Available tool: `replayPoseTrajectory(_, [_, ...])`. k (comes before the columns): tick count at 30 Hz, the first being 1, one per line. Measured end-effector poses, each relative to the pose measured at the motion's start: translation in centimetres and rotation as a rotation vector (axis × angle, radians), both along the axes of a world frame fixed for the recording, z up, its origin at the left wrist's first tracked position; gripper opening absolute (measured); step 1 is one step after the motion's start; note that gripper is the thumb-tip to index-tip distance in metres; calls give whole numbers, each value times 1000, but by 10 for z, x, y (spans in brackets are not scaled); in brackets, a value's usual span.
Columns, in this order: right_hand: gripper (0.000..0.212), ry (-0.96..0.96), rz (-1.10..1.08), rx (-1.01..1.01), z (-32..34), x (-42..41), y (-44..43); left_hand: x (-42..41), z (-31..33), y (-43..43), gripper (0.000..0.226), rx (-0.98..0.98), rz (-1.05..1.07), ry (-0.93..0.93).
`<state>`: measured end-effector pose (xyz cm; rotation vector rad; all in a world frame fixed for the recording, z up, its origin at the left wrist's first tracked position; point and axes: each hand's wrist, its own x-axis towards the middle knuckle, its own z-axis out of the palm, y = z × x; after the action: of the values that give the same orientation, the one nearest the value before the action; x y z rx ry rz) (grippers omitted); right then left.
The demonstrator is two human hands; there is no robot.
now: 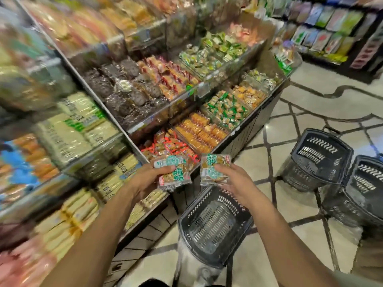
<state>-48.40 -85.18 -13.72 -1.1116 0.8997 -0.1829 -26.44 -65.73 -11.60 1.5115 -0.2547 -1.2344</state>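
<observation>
Holding two clear-wrapped snack packets side by side, just apart, above a black shopping basket (215, 224). Gripping the left packet (178, 178) in the left hand (145, 181), thumb laid across the top face, fingers curled underneath. Gripping the right packet (210, 176) in the right hand (234, 185) the same way, thumb on top, fingers tucked below. Bearing on each a round green-and-white label over brown contents, with green print alongside; too blurred to read any word or brand. Sitting at 6 o'clock from the packets, that basket, slotted bottom in view. Standing at 3 o'clock, well apart, a second basket (320, 160) and a third basket (364, 189) on the patterned tile floor (306, 112), making three in all. Rising from 9 to 12 o'clock, tiered shelves (132, 129) of bulk snacks in clear bins: red-wrapped pieces (165, 146) just beyond the packets at 11 o'clock, orange biscuits (201, 131) at 12, green-wrapped sweets (226, 108) at 1.
</observation>
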Motion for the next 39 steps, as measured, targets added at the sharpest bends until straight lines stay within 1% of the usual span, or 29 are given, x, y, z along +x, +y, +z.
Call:
replayPoseTrajectory(2, [67, -55, 62, 23, 23, 32, 23, 13, 19, 34, 60, -13, 100, -6])
replayPoseTrajectory(3, [66, -78, 101, 31, 29, 48, 33, 20, 27, 53, 59, -25, 143, -13])
replayPoseTrajectory(5, [103, -99, 148, 49, 36, 81, 58, 31, 42, 93, 55, -45, 230, -24])
replayPoseTrajectory(6, [114, -114, 167, 65, 40, 97, 74, 36, 49, 113, 50, -46, 272, -29])
replayPoseTrajectory(8, [124, -143, 235, 64, 47, 128, 110, 46, 59, 158, 38, -54, 348, -41])
replayPoseTrajectory(9, [127, -139, 275, 60, 51, 143, 130, 50, 63, 183, 39, -60, 378, -49])
replayPoseTrajectory(10, [126, -126, 320, 54, 55, 159, 151, 55, 67, 210, 44, -52, 412, -73])
replayPoseTrajectory(12, [116, -130, 383, 51, 58, 189, 192, 63, 71, 265, 55, -43, 481, -108])
replayPoseTrajectory(15, [101, -110, 453, 52, 73, 222, 265, 72, 81, 352, 51, -58, 582, -97])
replayPoseTrajectory(17, [71, -139, 534, 77, 86, 240, 317, 72, 89, 410, 65, -52, 637, -114])
replayPoseTrajectory(18, [61, -152, 577, 80, 89, 248, 341, 73, 91, 437, 69, -41, 661, -131])
replayPoseTrajectory(19, [62, -153, 610, 75, 90, 259, 366, 73, 93, 464, 66, -32, 697, -145])
replayPoseTrajectory(22, [90, -185, 701, 53, 91, 287, 438, 74, 99, 533, 45, -46, 818, -147])
replayPoseTrajectory(23, [92, -187, 728, 36, 94, 294, 462, 73, 100, 553, 45, -49, 850, -156])
replayPoseTrajectory(24, [86, -183, 758, 35, 94, 302, 483, 73, 101, 572, 47, -54, 874, -166])
replayPoseTrajectory(26, [67, -174, 780, 55, 96, 314, 521, 71, 101, 608, 48, -46, 938, -186])
replayPoseTrajectory(27, [72, -166, 793, 59, 97, 319, 538, 70, 100, 624, 49, -57, 973, -193])
replayPoseTrajectory(29, [97, -148, 821, 71, 96, 330, 566, 69, 99, 650, 58, -65, 1015, -202])
replayPoseTrajectory(30, [95, -159, 840, 77, 98, 335, 578, 71, 99, 660, 56, -72, 1037, -206])
replayPoseTrajectory(31, [78, -173, 863, 87, 102, 340, 590, 72, 99, 669, 49, -75, 1064, -200])
replayPoseTrajectory(32, [54, -179, 873, 92, 105, 345, 600, 75, 99, 678, 37, -86, 1084, -184])
replayPoseTrajectory(33, [37, -169, 880, 104, 105, 352, 609, 78, 100, 684, 27, -108, 1107, -161])
replayPoseTrajectory(34, [37, -170, 887, 107, 105, 361, 617, 82, 100, 691, 20, -128, 1120, -144])
replayPoseTrajectory(36, [61, -166, 907, 95, 105, 378, 632, 92, 99, 703, 15, -128, 1144, -131])
replayPoseTrajectory(37, [63, -157, 925, 94, 104, 387, 638, 98, 99, 709, 18, -118, 1171, -132])
replayPoseTrajectory(38, [53, -151, 935, 88, 104, 396, 643, 105, 97, 716, 29, -114, 1198, -134])
replayPoseTrajectory(39, [39, -146, 949, 95, 103, 405, 648, 112, 95, 721, 47, -123, 1212, -130])
